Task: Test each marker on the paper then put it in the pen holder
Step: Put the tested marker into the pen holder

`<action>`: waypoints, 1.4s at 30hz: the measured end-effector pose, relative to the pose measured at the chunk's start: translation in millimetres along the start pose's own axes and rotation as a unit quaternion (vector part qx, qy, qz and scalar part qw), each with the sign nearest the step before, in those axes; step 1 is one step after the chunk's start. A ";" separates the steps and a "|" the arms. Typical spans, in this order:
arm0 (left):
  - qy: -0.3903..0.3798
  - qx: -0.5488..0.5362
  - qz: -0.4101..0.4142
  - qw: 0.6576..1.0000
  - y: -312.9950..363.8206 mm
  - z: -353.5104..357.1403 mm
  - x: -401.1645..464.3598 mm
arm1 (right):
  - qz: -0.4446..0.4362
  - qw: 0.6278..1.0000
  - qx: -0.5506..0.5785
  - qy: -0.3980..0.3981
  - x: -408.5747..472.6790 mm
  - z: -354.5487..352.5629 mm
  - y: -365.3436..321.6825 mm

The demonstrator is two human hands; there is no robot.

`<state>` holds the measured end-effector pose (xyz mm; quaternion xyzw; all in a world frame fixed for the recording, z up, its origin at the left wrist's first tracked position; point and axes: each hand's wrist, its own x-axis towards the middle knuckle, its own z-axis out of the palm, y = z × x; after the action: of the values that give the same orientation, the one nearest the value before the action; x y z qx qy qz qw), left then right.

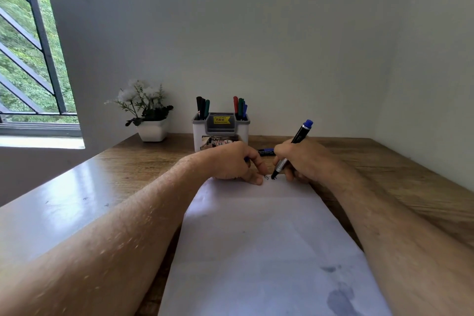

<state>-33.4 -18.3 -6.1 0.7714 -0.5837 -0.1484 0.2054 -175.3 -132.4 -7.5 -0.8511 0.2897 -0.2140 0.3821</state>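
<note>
On the pen holder [220,131] beyond our hands we can read a yellow price sticker [221,120] with "49.00" on it, and lower down a white tag that seems to say "42"; the rest of the print is too small to make out. Our right hand [301,161] grips the marker [292,150] with fingers curled round its silver neck, the black tip down on the far edge of the paper [261,238] and the blue end cap pointing up and away to the right, so the long axis leans steeply back over the knuckles. Just left of the tip sit small dark scribbles. Our left hand [234,163] presses curled fingers on the paper's far edge, close beside the tip (something blue peeks from under its fist, though we cannot tell what). Behind the grip, between the two hands, a second marker [265,152] lies flat on the wooden table [384,169]. The holder stands just past the left knuckles, with several markers upright in its two side compartments. A potted plant [146,110] stands left of the holder by the wall. Right of the grip the bare tabletop runs to the side wall; toward us the sheet stretches between both forearms.
</note>
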 end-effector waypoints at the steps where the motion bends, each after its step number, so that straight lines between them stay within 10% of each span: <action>1: 0.000 0.002 0.000 1.000 0.3 -0.2 0.0 | -0.001 1.000 -0.004 0.005 -0.1 -0.4 0.2; 26: 0.074 -0.099 0.027 0.992 -8.0 -1.5 2.1 | -0.080 0.980 0.157 0.097 -2.4 -7.4 -7.8; 42: 0.217 -0.543 0.022 0.811 -12.4 -9.9 6.1 | -0.096 0.953 0.282 0.059 -3.5 -5.9 -15.4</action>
<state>-16.7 -19.8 -3.5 0.5330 -0.3650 -0.2658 0.7156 -176.3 -124.9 7.5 -0.7188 0.1562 -0.3723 0.5660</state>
